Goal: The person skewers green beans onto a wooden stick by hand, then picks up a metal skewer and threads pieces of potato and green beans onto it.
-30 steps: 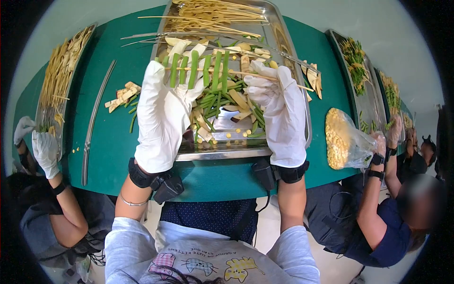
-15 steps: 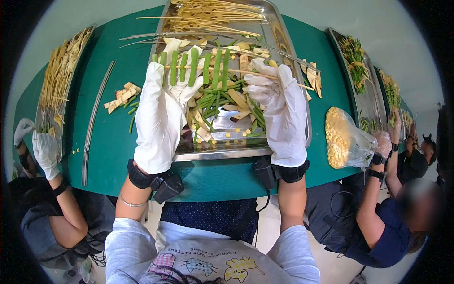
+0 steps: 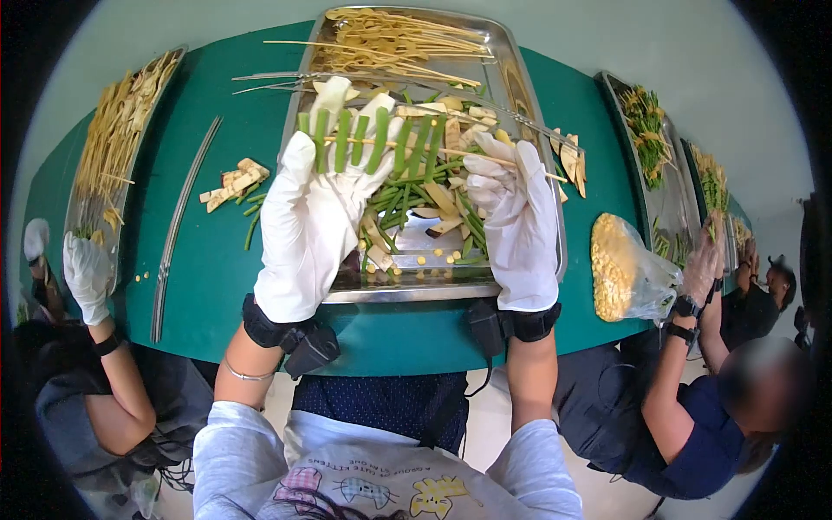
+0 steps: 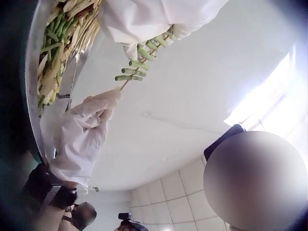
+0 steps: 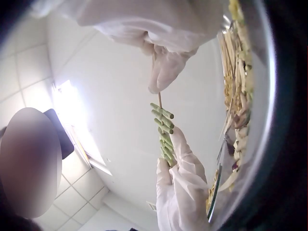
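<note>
A bamboo skewer (image 3: pixel 461 152) threaded with several cut green bean pieces (image 3: pixel 379 146) spans the space between my two white-gloved hands, over the metal tray. My left hand (image 3: pixel 314 221) holds the bean end, its thumb on the near side and fingers behind the pieces. At the bare end of the stick, my right hand (image 3: pixel 518 227) pinches it between thumb and fingers. The right wrist view shows the beans (image 5: pixel 163 126) lined crosswise on the stick, the farther ones between the left thumb and fingers. Below lie loose cut beans (image 3: pixel 394 208) and pale vegetable strips (image 3: pixel 446 206).
The metal tray (image 3: pixel 407 295) stands on a green table (image 3: pixel 225 312), with finished-looking skewers (image 3: pixel 390 39) at its far end. Thin metal rods (image 3: pixel 184 225) lie left; a bag of yellow pieces (image 3: pixel 617 269) sits right. People work at trays on both sides.
The head view has tilted slightly, so the tray and hands appear a little lower. Both hands keep their hold on the skewer, and the beans stay in the same arrangement.
</note>
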Motion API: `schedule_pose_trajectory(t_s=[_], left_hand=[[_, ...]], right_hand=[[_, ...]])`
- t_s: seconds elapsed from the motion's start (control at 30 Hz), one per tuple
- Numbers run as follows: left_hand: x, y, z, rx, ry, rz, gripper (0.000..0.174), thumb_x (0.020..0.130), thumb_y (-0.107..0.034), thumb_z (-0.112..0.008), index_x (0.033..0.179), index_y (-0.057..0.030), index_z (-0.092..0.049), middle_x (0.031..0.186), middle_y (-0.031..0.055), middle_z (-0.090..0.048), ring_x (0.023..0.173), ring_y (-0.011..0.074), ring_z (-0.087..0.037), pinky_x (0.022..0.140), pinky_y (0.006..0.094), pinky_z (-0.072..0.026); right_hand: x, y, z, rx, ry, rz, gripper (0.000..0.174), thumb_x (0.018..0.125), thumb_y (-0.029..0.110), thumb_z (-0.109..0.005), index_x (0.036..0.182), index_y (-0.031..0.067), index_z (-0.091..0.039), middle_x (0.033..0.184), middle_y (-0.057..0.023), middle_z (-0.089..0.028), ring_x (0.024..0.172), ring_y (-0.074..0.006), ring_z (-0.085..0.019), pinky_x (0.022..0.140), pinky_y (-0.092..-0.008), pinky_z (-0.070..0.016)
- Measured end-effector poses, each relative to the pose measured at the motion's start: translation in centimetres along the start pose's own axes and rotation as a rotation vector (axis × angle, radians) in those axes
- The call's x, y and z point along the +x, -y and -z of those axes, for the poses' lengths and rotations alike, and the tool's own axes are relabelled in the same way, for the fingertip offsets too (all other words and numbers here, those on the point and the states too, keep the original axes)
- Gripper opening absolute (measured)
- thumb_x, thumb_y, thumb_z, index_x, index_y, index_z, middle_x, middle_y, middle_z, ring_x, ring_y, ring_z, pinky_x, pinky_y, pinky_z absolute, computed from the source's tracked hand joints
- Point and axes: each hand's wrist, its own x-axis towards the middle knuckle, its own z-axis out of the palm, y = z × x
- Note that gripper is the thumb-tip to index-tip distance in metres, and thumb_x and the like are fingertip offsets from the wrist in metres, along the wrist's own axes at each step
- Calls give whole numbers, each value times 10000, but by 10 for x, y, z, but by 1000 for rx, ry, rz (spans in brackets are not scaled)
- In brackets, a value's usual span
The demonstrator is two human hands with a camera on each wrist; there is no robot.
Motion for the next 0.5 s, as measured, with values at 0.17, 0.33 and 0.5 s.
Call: schedule_pose_trajectory(t_s=[0.17, 0.33, 0.5], left_hand=[[0, -4, -2, -33, 40, 63, 539, 932, -363, -432, 1379, -88, -307, 1367, 144, -392, 1248, 255, -400, 1035, 423, -325], [6, -4, 8, -107, -30, 82, 662, 904, -494, -412, 1411, -105, -238, 1397, 143, -338, 1265, 251, -365, 1069, 427, -243], [8, -4, 14, 20, -86, 100, 687, 916, -510, -339, 1423, -74, -182, 1413, 162, -307, 1288, 278, -326, 1089, 405, -174]], right_hand=[[-3, 7, -9, -99, -82, 19, 456, 953, 336, -408, 1139, -63, -527, 958, -175, -646, 779, -177, -640, 704, -263, -509], [-6, 25, -21, -146, -105, 22, 492, 949, 354, -413, 1118, -92, -535, 931, -175, -653, 741, -172, -640, 678, -247, -499], [4, 64, -14, -161, -116, 40, 448, 941, 314, -452, 1108, -97, -518, 899, -180, -648, 724, -174, -645, 653, -262, -535]])
